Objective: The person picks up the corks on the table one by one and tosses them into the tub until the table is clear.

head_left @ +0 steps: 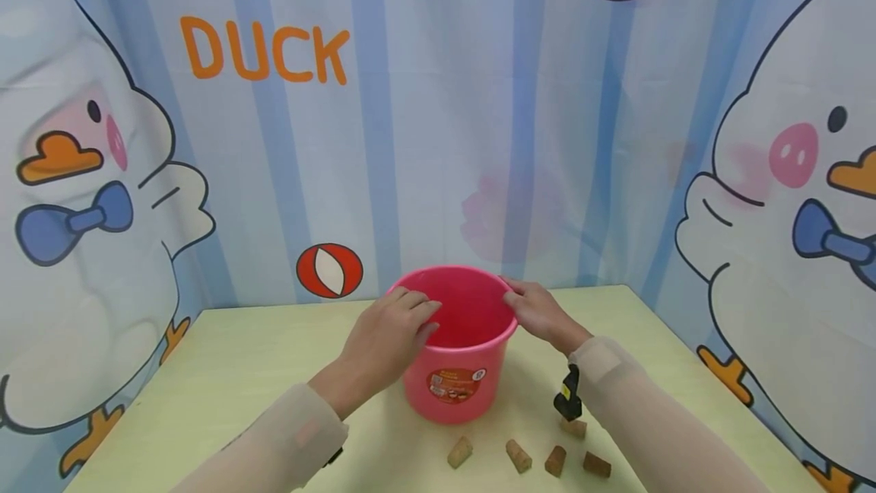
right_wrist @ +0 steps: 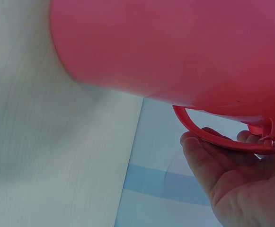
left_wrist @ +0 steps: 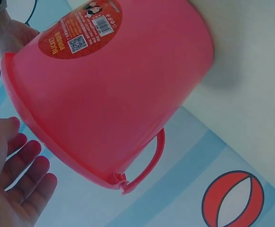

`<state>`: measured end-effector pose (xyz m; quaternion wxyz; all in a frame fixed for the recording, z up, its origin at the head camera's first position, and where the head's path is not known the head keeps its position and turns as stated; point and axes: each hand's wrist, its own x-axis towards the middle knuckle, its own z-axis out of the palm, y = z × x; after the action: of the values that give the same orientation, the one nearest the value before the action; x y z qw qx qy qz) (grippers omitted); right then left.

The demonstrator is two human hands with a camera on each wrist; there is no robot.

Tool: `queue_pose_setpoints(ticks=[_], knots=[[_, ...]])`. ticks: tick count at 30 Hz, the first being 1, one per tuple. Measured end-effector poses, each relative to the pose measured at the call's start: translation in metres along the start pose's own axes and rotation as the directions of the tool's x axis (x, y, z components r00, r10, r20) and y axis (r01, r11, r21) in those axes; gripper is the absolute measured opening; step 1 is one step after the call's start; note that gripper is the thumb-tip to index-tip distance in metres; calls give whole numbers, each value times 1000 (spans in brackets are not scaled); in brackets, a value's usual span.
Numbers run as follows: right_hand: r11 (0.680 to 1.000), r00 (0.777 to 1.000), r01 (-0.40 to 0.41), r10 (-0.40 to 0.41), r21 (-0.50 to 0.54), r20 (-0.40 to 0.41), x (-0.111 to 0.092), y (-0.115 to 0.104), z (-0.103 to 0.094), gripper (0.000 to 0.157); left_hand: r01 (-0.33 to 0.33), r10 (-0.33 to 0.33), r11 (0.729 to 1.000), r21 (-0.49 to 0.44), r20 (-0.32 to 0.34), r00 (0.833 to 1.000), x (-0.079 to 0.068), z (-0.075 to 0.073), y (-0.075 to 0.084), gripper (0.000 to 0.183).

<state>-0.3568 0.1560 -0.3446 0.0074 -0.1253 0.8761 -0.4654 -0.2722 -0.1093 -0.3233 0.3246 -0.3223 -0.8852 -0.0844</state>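
A pink plastic bucket [head_left: 452, 360] with an oval orange-red label stands upright on the table, its open top tilted into view. My right hand [head_left: 544, 314] grips the right side of its rim, thumb over the inside and fingers outside. In the right wrist view those fingers [right_wrist: 201, 158] lie against the bucket's handle [right_wrist: 213, 141] near its hinge. Over the left part of the rim is my left hand [head_left: 393, 329]. Its fingers [left_wrist: 35, 168] are loosely extended beside the rim in the left wrist view, gripping nothing.
Several corks lie in front of the bucket, among them a pale one [head_left: 460, 451] and a dark one [head_left: 597, 465]. The pale yellow table [head_left: 274, 371] ends at a blue-striped curtain [head_left: 438, 97] printed with ducks. A black device [head_left: 568, 394] hangs at my right wrist.
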Motion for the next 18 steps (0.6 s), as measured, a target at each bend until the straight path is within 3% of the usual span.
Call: queue_pose_setpoints(ticks=[18], knots=[[1000, 1000, -12, 12, -11, -11, -1, 0, 1, 54, -77, 72, 996, -51, -91, 993, -14, -12, 0, 39]])
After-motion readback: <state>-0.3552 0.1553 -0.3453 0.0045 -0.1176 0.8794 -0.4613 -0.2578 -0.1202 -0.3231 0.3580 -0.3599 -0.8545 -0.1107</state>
